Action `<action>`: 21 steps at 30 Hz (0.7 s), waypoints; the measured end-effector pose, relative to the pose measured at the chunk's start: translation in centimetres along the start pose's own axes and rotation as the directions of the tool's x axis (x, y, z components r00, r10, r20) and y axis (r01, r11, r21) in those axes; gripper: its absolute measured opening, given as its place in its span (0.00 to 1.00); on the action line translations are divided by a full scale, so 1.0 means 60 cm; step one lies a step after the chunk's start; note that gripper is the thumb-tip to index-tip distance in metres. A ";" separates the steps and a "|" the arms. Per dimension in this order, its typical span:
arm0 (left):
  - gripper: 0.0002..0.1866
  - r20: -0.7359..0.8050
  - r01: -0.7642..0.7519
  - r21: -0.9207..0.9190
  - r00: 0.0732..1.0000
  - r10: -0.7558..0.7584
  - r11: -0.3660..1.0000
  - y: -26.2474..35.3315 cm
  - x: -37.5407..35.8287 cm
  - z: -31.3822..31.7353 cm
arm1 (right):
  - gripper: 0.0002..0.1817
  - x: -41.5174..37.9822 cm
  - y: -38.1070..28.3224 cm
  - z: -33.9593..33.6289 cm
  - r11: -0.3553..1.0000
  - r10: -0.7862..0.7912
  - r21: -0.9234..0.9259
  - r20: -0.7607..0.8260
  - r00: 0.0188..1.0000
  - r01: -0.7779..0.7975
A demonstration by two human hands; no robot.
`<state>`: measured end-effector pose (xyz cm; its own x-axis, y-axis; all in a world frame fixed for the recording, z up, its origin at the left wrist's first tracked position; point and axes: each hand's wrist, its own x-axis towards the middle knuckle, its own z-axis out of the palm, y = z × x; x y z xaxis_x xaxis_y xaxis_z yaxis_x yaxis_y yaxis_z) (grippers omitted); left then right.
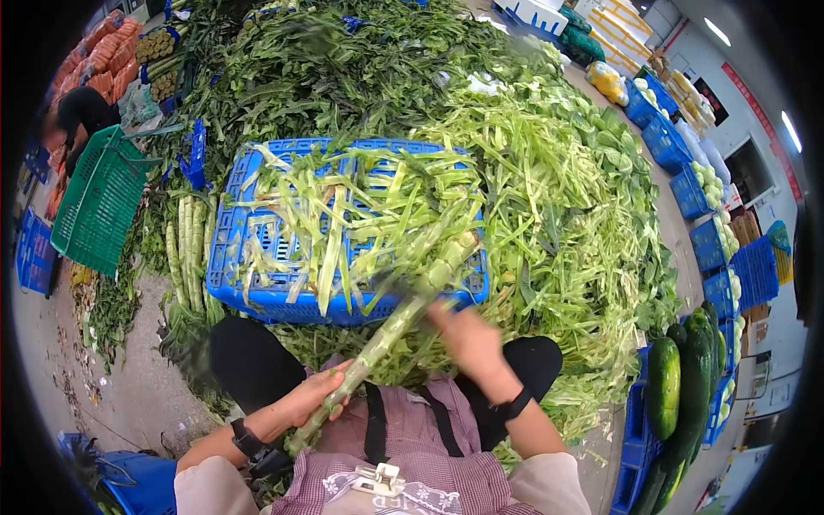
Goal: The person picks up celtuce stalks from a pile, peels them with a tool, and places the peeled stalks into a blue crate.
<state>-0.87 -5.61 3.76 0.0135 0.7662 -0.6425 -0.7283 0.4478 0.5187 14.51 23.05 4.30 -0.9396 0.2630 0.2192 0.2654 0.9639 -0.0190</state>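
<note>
A long pale green stalk [382,343] runs diagonally from my lap up over the front edge of a blue crate [343,309]. My left hand [319,396] is wrapped round its lower part. Beside the stalk's upper half is my right hand [466,339], smeared by motion, with a dark blurred tool [399,287] near it that crosses the stalk; how the fingers lie on it is hidden. Long light green peelings [335,232] cover much of the crate's top.
Leaves and peelings [558,215] are heaped behind and right of the crate. Several stalks [190,249] lie left of it. A person [86,116] bends by a green basket [101,202] at the far left. Dark green gourds [687,386] fill a blue crate at the right.
</note>
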 end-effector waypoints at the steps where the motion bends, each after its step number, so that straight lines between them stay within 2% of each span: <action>1: 0.40 0.031 -0.043 0.008 0.999 0.042 0.999 0.002 -0.005 0.007 | 0.29 -0.004 0.069 0.035 0.984 0.178 -0.002 -0.096 0.979 -0.179; 2: 0.40 0.053 -0.080 0.010 0.995 0.079 0.997 0.003 -0.006 0.013 | 0.28 0.012 0.098 0.010 0.921 0.386 0.006 -0.134 0.913 -0.388; 5: 0.36 0.019 -0.102 0.000 0.995 0.102 0.995 0.013 -0.003 0.033 | 0.27 0.021 0.080 0.007 0.926 0.372 -0.005 -0.151 0.916 -0.377; 7: 0.35 0.044 -0.092 -0.003 0.995 0.092 0.996 0.013 0.001 0.034 | 0.27 0.027 0.007 -0.031 0.982 0.178 -0.046 -0.055 0.982 -0.181; 8: 0.35 0.066 -0.076 0.000 0.995 0.076 0.997 0.012 0.002 0.034 | 0.26 0.020 -0.024 -0.036 0.996 0.025 0.089 -0.019 1.000 -0.023; 9: 0.35 0.067 -0.073 0.001 0.995 0.073 0.997 0.008 -0.001 0.032 | 0.26 0.019 -0.009 -0.020 0.996 0.028 0.089 -0.017 0.999 -0.026; 11: 0.34 0.041 -0.038 0.030 0.999 0.037 0.999 0.000 -0.012 0.023 | 0.21 0.027 0.062 0.025 0.976 0.105 -0.194 0.023 0.994 -0.098; 12: 0.34 0.040 -0.040 0.032 0.998 0.038 0.999 -0.004 -0.018 0.020 | 0.19 0.049 0.124 0.012 0.871 0.476 -0.169 0.063 0.877 -0.460; 13: 0.34 0.073 -0.049 0.010 0.996 0.049 0.999 -0.008 -0.024 0.017 | 0.19 0.036 0.178 0.012 0.827 0.521 -0.163 -0.138 0.842 -0.538; 14: 0.34 0.105 -0.060 -0.016 0.993 0.062 0.998 -0.010 -0.028 0.015 | 0.20 0.021 0.247 0.034 0.742 0.669 -0.034 -0.014 0.743 -0.669; 15: 0.34 0.105 -0.067 -0.019 0.992 0.068 0.998 -0.007 -0.026 0.013 | 0.20 0.013 0.241 0.012 0.773 0.623 -0.050 -0.123 0.772 -0.632; 17: 0.32 0.056 -0.045 0.039 0.998 0.043 0.998 -0.011 -0.014 0.015 | 0.21 0.008 0.170 0.006 0.891 0.453 0.180 -0.271 0.850 -0.418; 19: 0.29 0.020 0.020 0.004 1.000 -0.020 1.000 -0.003 0.006 0.010 | 0.22 -0.005 0.070 -0.005 0.987 0.122 0.123 -0.200 0.972 -0.099; 21: 0.30 -0.011 0.089 -0.041 0.996 -0.089 0.995 0.011 0.008 0.012 | 0.23 -0.016 -0.028 -0.037 0.968 -0.193 0.164 0.019 0.981 0.187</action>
<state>-0.86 -4.60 4.17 0.0709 0.7181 -0.6923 -0.7515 0.4949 0.4363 15.45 21.08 6.29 -0.9771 0.0728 0.1997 0.0456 0.9895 -0.1375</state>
